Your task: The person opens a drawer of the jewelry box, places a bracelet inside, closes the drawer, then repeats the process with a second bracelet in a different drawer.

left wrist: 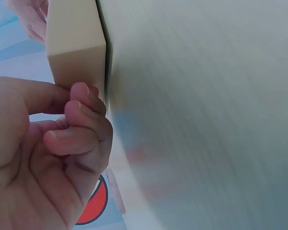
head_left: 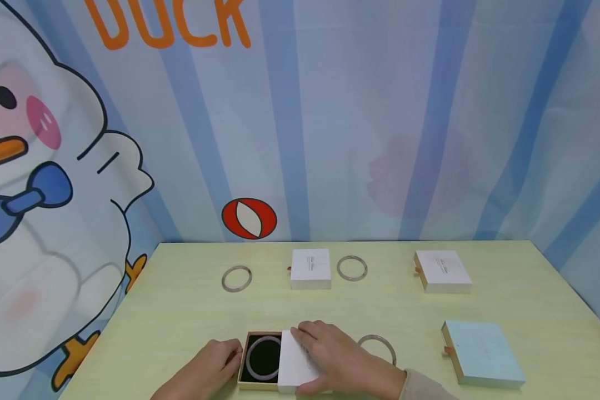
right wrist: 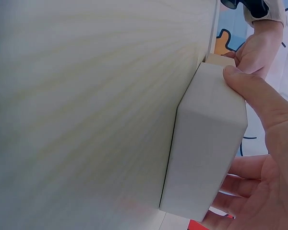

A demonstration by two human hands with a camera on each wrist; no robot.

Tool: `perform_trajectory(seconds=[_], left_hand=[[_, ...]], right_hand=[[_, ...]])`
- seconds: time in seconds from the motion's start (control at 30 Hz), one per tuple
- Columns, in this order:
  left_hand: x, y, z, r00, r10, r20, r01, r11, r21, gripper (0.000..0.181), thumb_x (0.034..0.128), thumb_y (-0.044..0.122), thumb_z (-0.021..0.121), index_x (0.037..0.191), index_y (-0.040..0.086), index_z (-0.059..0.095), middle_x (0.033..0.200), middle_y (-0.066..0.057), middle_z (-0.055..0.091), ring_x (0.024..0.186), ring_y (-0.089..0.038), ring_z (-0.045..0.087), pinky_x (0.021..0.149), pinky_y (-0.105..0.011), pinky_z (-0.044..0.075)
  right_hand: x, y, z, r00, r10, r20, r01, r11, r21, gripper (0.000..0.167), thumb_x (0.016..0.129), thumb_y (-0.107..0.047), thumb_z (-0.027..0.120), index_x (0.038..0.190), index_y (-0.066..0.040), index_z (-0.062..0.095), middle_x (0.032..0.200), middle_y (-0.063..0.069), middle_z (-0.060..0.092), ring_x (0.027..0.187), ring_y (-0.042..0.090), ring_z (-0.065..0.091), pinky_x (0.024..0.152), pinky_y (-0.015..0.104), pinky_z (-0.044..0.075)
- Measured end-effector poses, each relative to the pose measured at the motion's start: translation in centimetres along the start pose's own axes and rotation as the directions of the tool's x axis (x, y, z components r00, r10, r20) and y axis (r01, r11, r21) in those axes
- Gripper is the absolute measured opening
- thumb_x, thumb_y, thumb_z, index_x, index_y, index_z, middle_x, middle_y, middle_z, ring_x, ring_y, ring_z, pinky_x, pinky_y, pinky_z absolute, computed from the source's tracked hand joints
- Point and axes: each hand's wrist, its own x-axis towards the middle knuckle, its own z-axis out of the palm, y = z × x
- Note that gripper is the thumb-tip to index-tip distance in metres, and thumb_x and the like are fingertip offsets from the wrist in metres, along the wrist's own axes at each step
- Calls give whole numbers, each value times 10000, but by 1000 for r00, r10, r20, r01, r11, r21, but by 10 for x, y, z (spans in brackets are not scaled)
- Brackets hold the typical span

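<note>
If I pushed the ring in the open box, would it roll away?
Probably not: the ring lies flat, so it should slide instead. The walls of the tray would likely stop it soon. Its even curve suggests it's stiff, not bendy.

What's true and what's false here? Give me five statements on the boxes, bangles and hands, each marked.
1. The right hand grips the white sleeve. True.
2. The open drawer is empty. False: a bangle lies in it.
3. The left hand is at the drawer's outer end. True.
4. The light blue box stands left of both hands. False: it is on their right.
5. Another bangle lies between two white boxes. True.
</note>
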Motion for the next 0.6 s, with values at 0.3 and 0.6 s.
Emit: perform_trajectory(seconds=[0.3,0.6], left_hand=[[0,1,1,999,50,5,-50,999,0,164,997,103,556,841,104,609,642,37,500,610,-108,473,562,-257,393],[1,1,3,997,82,-13,-81,996,26,170,986,84,550,823,109,596,630,51,481,596,-88,458,559,-261,388]], right_hand=[[0,0,0,1000,-9,-10,9,1000,-11,947,767,-641,759,1430,-14,506,1374,93,523,1188,193,517,998,330,451],[0,-1,-1,1000,1,-2,-1,1000,-5,953,767,-649,753,1437,-20,501,1383,97,519,1204,200,514,1000,348,453]])
